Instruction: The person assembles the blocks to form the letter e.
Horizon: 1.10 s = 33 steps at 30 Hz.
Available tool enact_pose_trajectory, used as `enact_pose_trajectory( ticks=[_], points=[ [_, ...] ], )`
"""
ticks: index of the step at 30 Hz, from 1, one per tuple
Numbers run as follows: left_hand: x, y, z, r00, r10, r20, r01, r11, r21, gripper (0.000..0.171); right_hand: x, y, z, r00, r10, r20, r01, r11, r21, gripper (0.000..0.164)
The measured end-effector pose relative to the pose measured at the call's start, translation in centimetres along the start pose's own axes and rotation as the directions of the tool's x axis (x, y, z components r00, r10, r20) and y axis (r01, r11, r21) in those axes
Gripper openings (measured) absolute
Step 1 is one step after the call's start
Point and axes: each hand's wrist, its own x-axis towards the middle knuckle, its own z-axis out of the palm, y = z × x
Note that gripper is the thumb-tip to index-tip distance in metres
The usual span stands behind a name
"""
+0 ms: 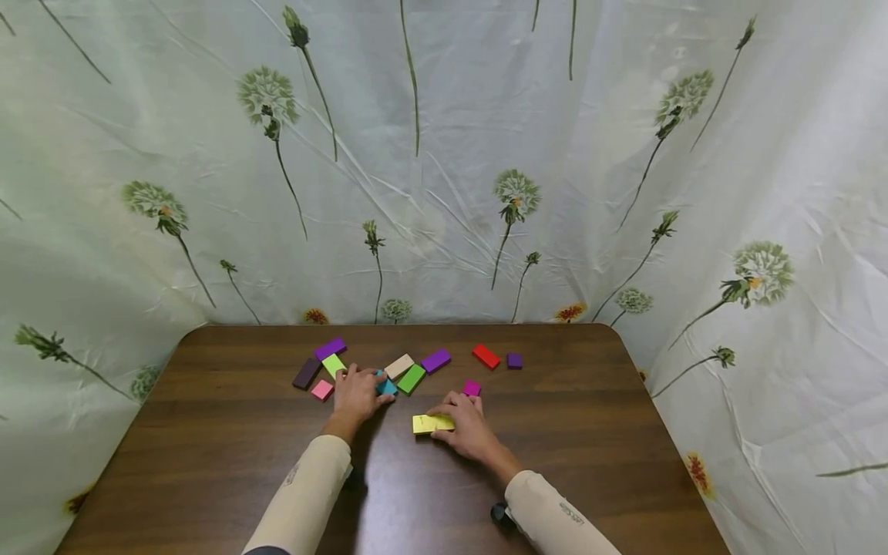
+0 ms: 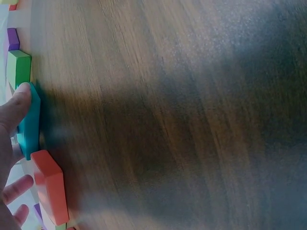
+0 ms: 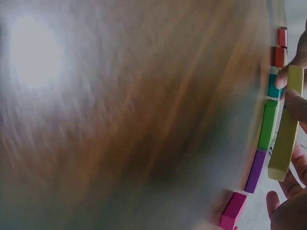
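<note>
My left hand point(image 1: 357, 395) pinches a blue block point(image 1: 388, 385), thumb on its near side in the left wrist view. Just beside that blue block sits a coral-red block point(image 2: 52, 188), below the spread lower fingers. My right hand point(image 1: 466, 425) grips a long yellow block point(image 1: 427, 423) by its right part, thumb on the near side and fingers on the far side. In the right wrist view the yellow block point(image 3: 284, 139) appears tilted. A magenta block point(image 1: 472, 388) is right behind the right hand's fingers.
Green point(image 1: 412, 379), beige point(image 1: 399, 366) and purple point(image 1: 435, 361) blocks lie behind the hands. Lime point(image 1: 334, 364), pink point(image 1: 322, 390), dark point(image 1: 307, 373) and another purple block point(image 1: 331, 348) cluster at left. A red block point(image 1: 486, 357) and a small purple one point(image 1: 514, 361) lie on the wooden table's point(image 1: 576, 439) right.
</note>
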Motion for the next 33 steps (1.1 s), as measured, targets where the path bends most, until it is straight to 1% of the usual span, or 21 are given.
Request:
enact_pose_trajectory(
  ticks=[5, 8, 13, 17, 24, 29, 33],
  points=[
    [-0.1, -0.1, -0.2, 1.000, -0.003, 0.003, 0.003, 1.000, 0.006, 0.052, -0.7, -0.3, 0.4, 0.999, 0.020, -0.039, -0.018, 0.999, 0.040, 0.032],
    [-0.1, -0.1, -0.4, 1.000, -0.009, -0.006, 0.009, 1.000, 0.012, 0.052, -1.0, -0.3, 0.7, 0.999, 0.028, -0.044, -0.026, 0.999, 0.039, 0.032],
    [-0.1, 0.0, -0.4, 1.000, -0.018, 0.000, 0.018, 1.000, 0.000, 0.053, -1.4, -0.4, 1.2, 0.999, 0.028, -0.021, -0.027, 0.999, 0.039, 0.032],
    [-0.1, 0.0, -0.2, 1.000, -0.013, 0.002, 0.013, 1.000, -0.003, 0.054, -1.8, -0.2, 1.7, 1.000, 0.021, 0.000, -0.021, 0.999, 0.027, 0.031],
    [0.1, 0.1, 0.0, 1.000, -0.007, -0.014, 0.007, 1.000, 0.003, 0.052, -2.2, -0.1, 2.3, 1.000, -0.005, -0.006, 0.005, 1.000, 0.013, 0.029],
    [0.0, 0.1, -0.1, 1.000, -0.008, 0.001, 0.008, 1.000, 0.006, 0.053, -2.3, -0.4, 2.1, 0.999, 0.022, 0.036, -0.023, 0.999, 0.025, 0.029],
    [-0.1, 0.1, -0.1, 1.000, -0.007, -0.001, 0.007, 1.000, 0.014, 0.053, -2.2, -0.4, 2.2, 0.998, 0.042, 0.046, -0.044, 0.998, 0.034, 0.029]
  ],
)
